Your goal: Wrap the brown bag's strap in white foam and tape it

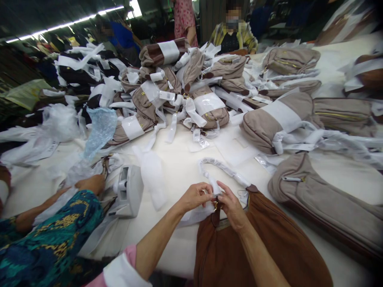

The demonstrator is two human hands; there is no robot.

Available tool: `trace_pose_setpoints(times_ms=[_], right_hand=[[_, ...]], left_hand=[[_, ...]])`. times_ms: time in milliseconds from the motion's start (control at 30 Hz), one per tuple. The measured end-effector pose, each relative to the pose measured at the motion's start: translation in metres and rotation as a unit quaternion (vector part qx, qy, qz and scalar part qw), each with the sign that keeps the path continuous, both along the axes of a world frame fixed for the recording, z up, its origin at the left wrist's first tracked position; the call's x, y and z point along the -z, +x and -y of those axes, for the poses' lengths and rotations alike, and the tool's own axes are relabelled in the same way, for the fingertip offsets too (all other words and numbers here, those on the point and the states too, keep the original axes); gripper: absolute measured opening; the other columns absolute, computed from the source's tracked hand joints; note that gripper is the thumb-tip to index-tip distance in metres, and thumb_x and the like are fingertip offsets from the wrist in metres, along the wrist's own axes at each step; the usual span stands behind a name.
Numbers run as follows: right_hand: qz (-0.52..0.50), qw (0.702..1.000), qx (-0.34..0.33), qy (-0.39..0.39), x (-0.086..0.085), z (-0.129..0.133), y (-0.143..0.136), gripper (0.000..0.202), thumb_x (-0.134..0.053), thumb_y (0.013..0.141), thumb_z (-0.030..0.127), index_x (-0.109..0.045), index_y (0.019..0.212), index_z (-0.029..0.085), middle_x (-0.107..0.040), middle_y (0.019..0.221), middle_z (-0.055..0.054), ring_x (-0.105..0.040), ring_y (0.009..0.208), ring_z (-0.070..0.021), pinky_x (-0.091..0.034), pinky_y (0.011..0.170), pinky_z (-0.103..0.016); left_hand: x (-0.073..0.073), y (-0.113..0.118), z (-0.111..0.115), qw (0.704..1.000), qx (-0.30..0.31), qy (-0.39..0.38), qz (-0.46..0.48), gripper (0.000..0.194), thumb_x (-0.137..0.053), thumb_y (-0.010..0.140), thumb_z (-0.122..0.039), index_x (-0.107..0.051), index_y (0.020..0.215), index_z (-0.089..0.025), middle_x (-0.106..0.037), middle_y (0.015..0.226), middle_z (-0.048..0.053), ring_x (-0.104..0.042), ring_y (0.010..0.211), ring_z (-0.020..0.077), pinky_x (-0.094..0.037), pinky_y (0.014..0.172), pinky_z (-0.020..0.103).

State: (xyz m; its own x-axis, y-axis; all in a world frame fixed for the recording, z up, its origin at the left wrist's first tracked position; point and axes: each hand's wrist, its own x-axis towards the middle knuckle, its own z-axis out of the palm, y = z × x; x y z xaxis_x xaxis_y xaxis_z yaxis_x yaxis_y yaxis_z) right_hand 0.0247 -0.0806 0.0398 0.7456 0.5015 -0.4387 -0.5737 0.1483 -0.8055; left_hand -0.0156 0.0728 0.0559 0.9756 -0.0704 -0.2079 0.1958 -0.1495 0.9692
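Observation:
A brown bag [266,239] lies at the table's front edge, its strap [229,170] wrapped in white paper and arching up from the right corner. My left hand [197,196] pinches the wrapped end of the strap near a gold-coloured ring [215,205]. Close against it, my right hand [231,205] has its fingers around the same strap end, just above the bag's left corner. The fingertips of both hands almost meet there. Loose white paper [196,215] lies under my left hand.
A grey tape dispenser [130,191] stands left of my forearm. Beside it, a co-worker's hand [91,184] and patterned sleeve reach in. Taupe bags [281,119] with white wraps pile across the back and right. Another person [235,34] is behind the table.

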Motion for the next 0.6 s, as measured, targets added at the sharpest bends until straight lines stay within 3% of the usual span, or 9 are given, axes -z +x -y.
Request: trace_pose_setpoints(times_ms=[167,267,467,600], right_hand=[[-0.053,0.998,0.006,-0.039,0.005,-0.002,0.009,0.053,-0.062,0.066,0.049,-0.054,0.109,0.019,-0.062,0.066,-0.001,-0.058,0.057,-0.015,-0.043,0.055,-0.027],[-0.052,0.997,-0.014,-0.055,0.01,-0.004,0.017,0.045,-0.066,0.063,0.04,-0.059,0.102,0.018,-0.062,0.063,-0.001,-0.057,0.054,-0.0147,-0.042,0.052,-0.026],[0.012,0.995,0.006,-0.095,0.024,-0.01,0.024,0.021,-0.068,0.054,0.024,-0.062,0.071,0.015,-0.057,0.052,0.003,-0.047,0.045,-0.009,-0.033,0.044,-0.021],[0.033,0.997,-0.02,-0.06,0.024,-0.011,0.021,0.03,-0.06,0.064,0.039,-0.061,0.083,0.015,-0.057,0.057,0.002,-0.047,0.046,-0.0095,-0.037,0.046,-0.022]], left_hand=[[0.002,0.003,0.006,0.997,-0.033,0.075,0.014,0.008,-0.057,0.072,-0.021,-0.057,0.074,-0.014,-0.049,0.067,-0.002,-0.037,0.05,0.0058,-0.028,0.045,0.016],[0.002,0.004,0.01,0.993,-0.043,0.104,0.033,0.004,-0.054,0.069,-0.015,-0.058,0.071,-0.014,-0.049,0.066,-0.002,-0.036,0.054,0.0073,-0.028,0.049,0.018],[-0.002,-0.002,0.015,0.993,0.008,0.087,0.073,0.014,-0.047,0.058,-0.005,-0.056,0.064,-0.015,-0.055,0.077,0.001,-0.046,0.064,0.0108,-0.035,0.059,0.02],[-0.001,-0.008,0.01,0.996,-0.008,0.053,0.076,0.005,-0.046,0.069,-0.013,-0.05,0.066,-0.015,-0.055,0.074,0.003,-0.052,0.071,0.0146,-0.041,0.066,0.024]])
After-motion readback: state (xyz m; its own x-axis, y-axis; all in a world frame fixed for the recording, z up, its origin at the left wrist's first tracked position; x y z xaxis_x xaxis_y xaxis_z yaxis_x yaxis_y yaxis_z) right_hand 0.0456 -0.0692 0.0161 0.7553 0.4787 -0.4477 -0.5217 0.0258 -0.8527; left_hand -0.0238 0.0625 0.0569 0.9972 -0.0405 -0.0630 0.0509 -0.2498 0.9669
